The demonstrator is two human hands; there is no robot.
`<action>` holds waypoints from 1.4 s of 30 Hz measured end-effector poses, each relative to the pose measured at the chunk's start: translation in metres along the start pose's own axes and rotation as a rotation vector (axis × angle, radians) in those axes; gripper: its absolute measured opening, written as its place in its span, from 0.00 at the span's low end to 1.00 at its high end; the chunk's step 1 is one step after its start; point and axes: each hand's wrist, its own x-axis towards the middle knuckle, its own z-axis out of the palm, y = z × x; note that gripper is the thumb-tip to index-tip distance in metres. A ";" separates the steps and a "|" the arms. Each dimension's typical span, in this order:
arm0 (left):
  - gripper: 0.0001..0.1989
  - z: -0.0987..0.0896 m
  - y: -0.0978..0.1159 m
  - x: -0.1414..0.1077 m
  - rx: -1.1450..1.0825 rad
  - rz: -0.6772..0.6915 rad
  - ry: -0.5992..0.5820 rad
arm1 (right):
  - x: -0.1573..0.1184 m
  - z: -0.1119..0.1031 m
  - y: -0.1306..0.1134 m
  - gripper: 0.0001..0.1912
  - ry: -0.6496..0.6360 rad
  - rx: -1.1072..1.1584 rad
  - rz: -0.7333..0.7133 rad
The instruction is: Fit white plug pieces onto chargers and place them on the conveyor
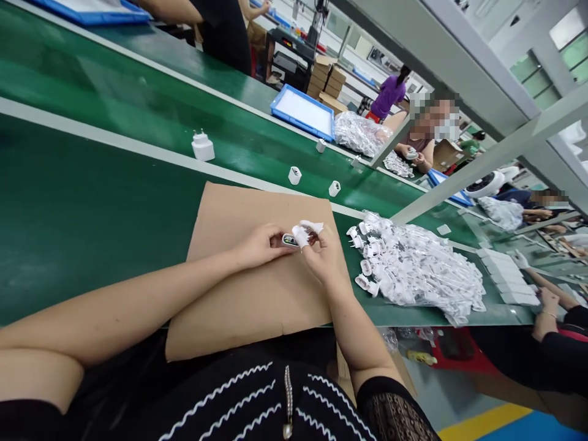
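Observation:
My left hand (263, 246) is closed around a small white charger housing (289, 239). Its open end faces up, with a circuit board showing inside. Against the right side of the housing, my right hand (323, 252) is curled, with white covers on the thumb and a fingertip. Its other fingers are partly hidden. Both hands are just above a brown cardboard sheet (257, 306) on the green work surface. To the right, a clear plastic bag spills a heap of white plug parts (413, 263).
White charger pieces stand on the green belt (151, 122) beyond a pale rail, including a plug with pins (203, 147). Past them sits a blue tray (303, 113). A slanted metal post (459, 177) rises behind the heap. A co-worker's hands (546, 303) are at the right beside white boxes (508, 275).

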 end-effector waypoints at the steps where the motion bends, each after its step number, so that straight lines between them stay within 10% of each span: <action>1: 0.25 0.000 0.000 0.000 -0.011 -0.006 -0.014 | -0.001 0.001 -0.001 0.17 -0.002 0.029 0.009; 8: 0.23 -0.003 0.000 -0.001 -0.044 0.014 -0.046 | 0.003 -0.006 0.001 0.13 -0.141 0.208 0.104; 20: 0.20 -0.005 -0.002 0.002 -0.081 -0.021 -0.060 | 0.007 -0.003 -0.011 0.16 -0.326 -0.641 -0.216; 42: 0.19 -0.002 0.000 0.000 -0.013 -0.040 -0.036 | 0.013 0.007 -0.014 0.16 -0.298 -0.624 -0.023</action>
